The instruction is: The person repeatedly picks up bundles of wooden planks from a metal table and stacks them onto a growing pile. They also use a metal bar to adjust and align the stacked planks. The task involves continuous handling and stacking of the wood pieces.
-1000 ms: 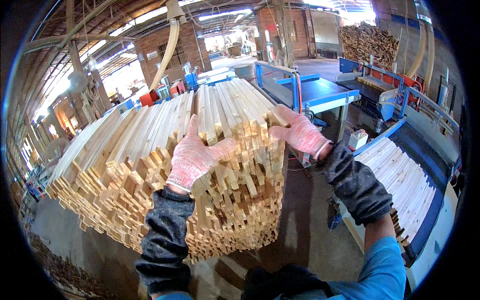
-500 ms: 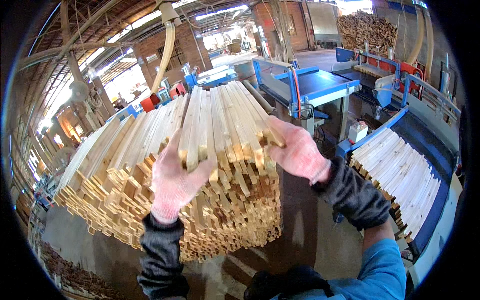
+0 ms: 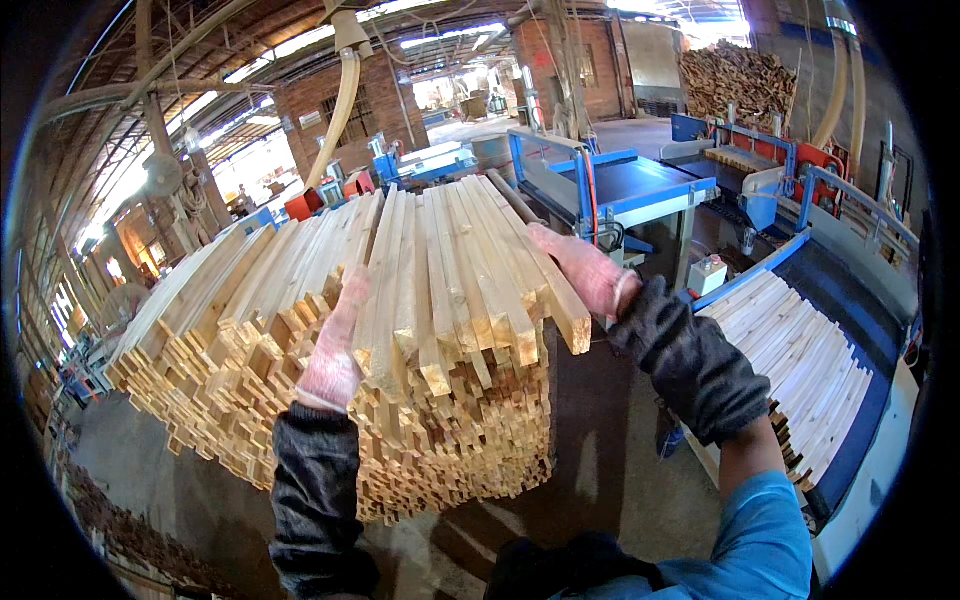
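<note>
Both my hands wear pale pink knitted gloves and flank a loose row of long pale wooden strips [image 3: 465, 285] on top of a big stack. My left hand [image 3: 338, 345] lies along the row's left side, its fingers reaching into the gap beside the neighbouring strips. Against the right side presses my right hand [image 3: 582, 268], its fingers stretched along the outermost strip. The strips are held between the two hands. Their near ends are uneven, and the rightmost strip [image 3: 570, 322] juts out beyond the stack's right edge. Parts of the fingers on both hands are hidden.
The stack [image 3: 450, 440] of wooden strips stands on the floor and extends left. At the right, more strips [image 3: 795, 360] lie on a dark conveyor belt [image 3: 845, 300] with a blue frame. A blue machine table [image 3: 640, 180] stands ahead. Scrap wood [image 3: 740, 85] is piled far back.
The held strips have come toward me, their near ends now lower and fanned out past the stack. My hands have slid farther along their sides, and the left thumb has left the strip ends.
</note>
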A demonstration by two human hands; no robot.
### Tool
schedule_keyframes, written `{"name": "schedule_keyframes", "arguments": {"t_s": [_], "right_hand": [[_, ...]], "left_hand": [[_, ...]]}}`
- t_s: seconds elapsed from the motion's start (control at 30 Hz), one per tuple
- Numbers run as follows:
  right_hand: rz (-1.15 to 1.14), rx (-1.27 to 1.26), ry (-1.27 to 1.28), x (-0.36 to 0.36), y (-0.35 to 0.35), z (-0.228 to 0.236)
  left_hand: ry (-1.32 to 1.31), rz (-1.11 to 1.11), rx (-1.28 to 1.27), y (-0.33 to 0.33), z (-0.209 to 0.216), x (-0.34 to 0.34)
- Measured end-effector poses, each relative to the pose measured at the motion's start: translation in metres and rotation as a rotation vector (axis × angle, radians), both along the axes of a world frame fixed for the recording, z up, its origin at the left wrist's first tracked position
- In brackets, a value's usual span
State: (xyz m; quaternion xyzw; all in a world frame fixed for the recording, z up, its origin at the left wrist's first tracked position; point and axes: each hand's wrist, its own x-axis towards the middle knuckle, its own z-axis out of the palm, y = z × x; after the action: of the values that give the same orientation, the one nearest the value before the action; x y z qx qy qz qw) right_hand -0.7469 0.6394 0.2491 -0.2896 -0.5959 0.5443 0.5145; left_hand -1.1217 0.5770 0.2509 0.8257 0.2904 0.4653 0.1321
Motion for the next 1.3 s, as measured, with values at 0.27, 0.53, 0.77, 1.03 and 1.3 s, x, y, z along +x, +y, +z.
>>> {"name": "schedule_keyframes", "arguments": {"t_s": [0.27,0.53,0.77,1.03,1.3], "right_hand": [[0.301,-0.362,0.191,-0.01,0.001,0.007],[0.035,0.023,0.105,-0.019,-0.064,-0.016],[-0.036,0.269,0.163,-0.009,-0.101,-0.032],[-0.472,0.371,0.067,0.057,-0.207,-0.052],[-0.978,0.146,0.115,0.225,-0.418,-0.118]], "left_hand": [[-0.399,-0.1,-0.452,0.017,0.006,0.016],[-0.739,-0.276,-0.806,-0.031,-0.023,0.044],[-0.674,-0.113,-0.644,-0.075,-0.046,0.059],[-0.531,-0.37,-0.407,-0.083,-0.079,0.129],[-0.235,-0.861,-0.747,-0.16,-0.084,0.371]]}}
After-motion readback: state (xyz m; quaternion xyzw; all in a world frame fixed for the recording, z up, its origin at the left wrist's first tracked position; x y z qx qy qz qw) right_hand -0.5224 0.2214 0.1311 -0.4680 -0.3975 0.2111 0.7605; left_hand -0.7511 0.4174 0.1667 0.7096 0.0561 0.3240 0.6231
